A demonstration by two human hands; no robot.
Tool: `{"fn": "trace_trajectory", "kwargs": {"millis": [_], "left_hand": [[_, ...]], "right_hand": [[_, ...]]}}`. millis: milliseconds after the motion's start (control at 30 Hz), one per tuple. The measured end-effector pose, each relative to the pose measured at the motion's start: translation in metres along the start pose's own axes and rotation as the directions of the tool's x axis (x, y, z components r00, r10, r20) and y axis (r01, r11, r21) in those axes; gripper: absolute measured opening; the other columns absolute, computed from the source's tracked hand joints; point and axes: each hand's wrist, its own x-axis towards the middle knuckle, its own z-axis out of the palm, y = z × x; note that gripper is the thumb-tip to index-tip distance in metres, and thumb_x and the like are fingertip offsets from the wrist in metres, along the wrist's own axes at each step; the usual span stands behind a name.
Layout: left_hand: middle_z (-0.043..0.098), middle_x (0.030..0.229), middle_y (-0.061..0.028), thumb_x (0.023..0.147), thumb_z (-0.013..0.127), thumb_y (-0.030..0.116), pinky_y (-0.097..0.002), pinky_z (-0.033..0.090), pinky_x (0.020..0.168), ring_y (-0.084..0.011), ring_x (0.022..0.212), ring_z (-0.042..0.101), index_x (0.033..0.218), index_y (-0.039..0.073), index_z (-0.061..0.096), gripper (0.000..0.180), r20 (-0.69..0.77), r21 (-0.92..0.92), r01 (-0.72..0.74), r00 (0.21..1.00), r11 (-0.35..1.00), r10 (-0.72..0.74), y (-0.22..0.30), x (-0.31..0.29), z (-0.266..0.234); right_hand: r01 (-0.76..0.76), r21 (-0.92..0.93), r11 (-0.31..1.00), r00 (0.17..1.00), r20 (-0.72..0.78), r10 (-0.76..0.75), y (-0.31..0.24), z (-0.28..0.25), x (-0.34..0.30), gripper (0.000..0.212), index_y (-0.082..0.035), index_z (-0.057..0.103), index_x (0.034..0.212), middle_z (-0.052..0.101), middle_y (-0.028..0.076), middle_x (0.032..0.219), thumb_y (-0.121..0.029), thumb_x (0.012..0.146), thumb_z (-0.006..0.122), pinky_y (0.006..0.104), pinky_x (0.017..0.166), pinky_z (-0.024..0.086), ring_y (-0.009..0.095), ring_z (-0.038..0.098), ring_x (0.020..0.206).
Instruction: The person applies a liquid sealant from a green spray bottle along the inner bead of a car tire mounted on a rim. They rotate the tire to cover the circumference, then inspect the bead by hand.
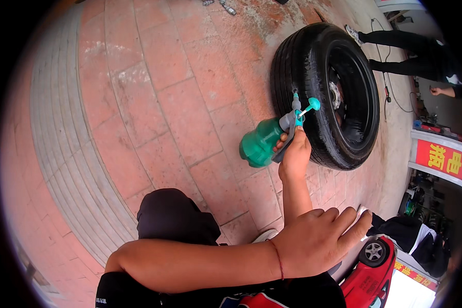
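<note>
My right hand (295, 154) is closed round the grey handle of a green pump sprayer (256, 143), thumb on top. The bottle is see-through green, with a turquoise pump knob and a grey neck. Its nozzle points at the tread of a black tyre (318, 108) mounted on a rim, and seems close to it. Wet, shiny patches mark the sidewall. My left forearm crosses in front of my right one. The left hand (320, 241) hangs over it back up, empty, its fingers apart and loosely bent; its thumb is hidden.
Reddish paving (190, 102) surrounds the tyre, with a ribbed grey strip (82, 169) at the left. A person in black trousers (405, 51) stands beyond the tyre, near a dark hose (387, 84). Red signs (438, 159) and a red car (367, 280) are at the right.
</note>
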Motion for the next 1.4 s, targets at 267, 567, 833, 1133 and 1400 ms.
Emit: {"fn": "trace_trajectory", "kwargs": {"millis": [267, 567, 833, 1133, 1400], "left_hand": [[0.058, 0.105, -0.0102, 0.083, 0.067, 0.014, -0.0342, 0.054, 0.071, -0.0212, 0.078, 0.062, 0.138, -0.003, 0.051, 0.061, -0.064, -0.027, -0.004, 0.998, 1.0, 0.002, 0.007, -0.007, -0.008], [0.058, 0.106, -0.0122, 0.083, 0.069, 0.014, -0.0332, 0.054, 0.068, -0.0222, 0.078, 0.062, 0.136, -0.004, 0.052, 0.059, 0.087, -0.019, 0.01, 0.996, 1.0, -0.009, 0.016, -0.009, 0.02], [0.059, 0.105, -0.0135, 0.083, 0.067, 0.012, -0.0336, 0.055, 0.066, -0.025, 0.077, 0.065, 0.137, -0.003, 0.051, 0.058, 0.14, -0.144, -0.055, 0.987, 0.988, 0.075, 0.031, -0.01, 0.068], [0.058, 0.102, -0.0162, 0.089, 0.066, 0.013, -0.0392, 0.055, 0.069, -0.0318, 0.082, 0.065, 0.136, -0.004, 0.05, 0.053, 0.489, 0.043, 0.076, 0.868, 0.996, -0.088, 0.022, -0.015, 0.088], [0.062, 0.104, -0.0187, 0.093, 0.067, 0.025, -0.0446, 0.056, 0.078, -0.0375, 0.088, 0.068, 0.132, 0.002, 0.054, 0.047, 0.831, 0.467, -0.019, 0.351, 0.884, -0.432, -0.012, -0.045, 0.103]], "right_hand": [[-0.158, -0.059, 0.986, 0.987, -0.007, 0.158, 0.016, -0.001, 0.005, 0.033, -0.005, 0.054, 0.1, 0.056, 0.004, 0.076, -0.034, 0.108, 0.04, 0.0341, 0.056, 0.048, 0.015, 0.053, 0.061], [-0.183, 0.012, 0.983, 0.982, -0.048, 0.184, 0.04, -0.084, -0.05, 0.034, -0.003, 0.053, 0.105, 0.058, 0.007, 0.078, -0.035, 0.108, 0.045, 0.0354, 0.059, 0.048, 0.017, 0.055, 0.064], [-0.026, -0.135, 0.991, 0.999, -0.025, 0.022, -0.038, -0.194, -0.086, 0.042, -0.002, 0.055, 0.098, 0.06, 0.006, 0.079, -0.041, 0.109, 0.042, 0.0309, 0.061, 0.049, 0.015, 0.056, 0.065], [-0.279, -0.444, 0.852, 0.937, 0.069, 0.343, 0.008, -0.329, -0.065, 0.036, -0.002, 0.057, 0.102, 0.059, 0.005, 0.08, -0.035, 0.108, 0.046, 0.0297, 0.063, 0.048, 0.014, 0.057, 0.066], [-0.024, -0.052, 0.998, 0.998, -0.061, 0.021, 0.067, -0.399, -0.1, 0.039, 0.0, 0.056, 0.103, 0.059, 0.005, 0.079, -0.037, 0.11, 0.044, 0.0296, 0.064, 0.049, 0.014, 0.057, 0.067]]}}
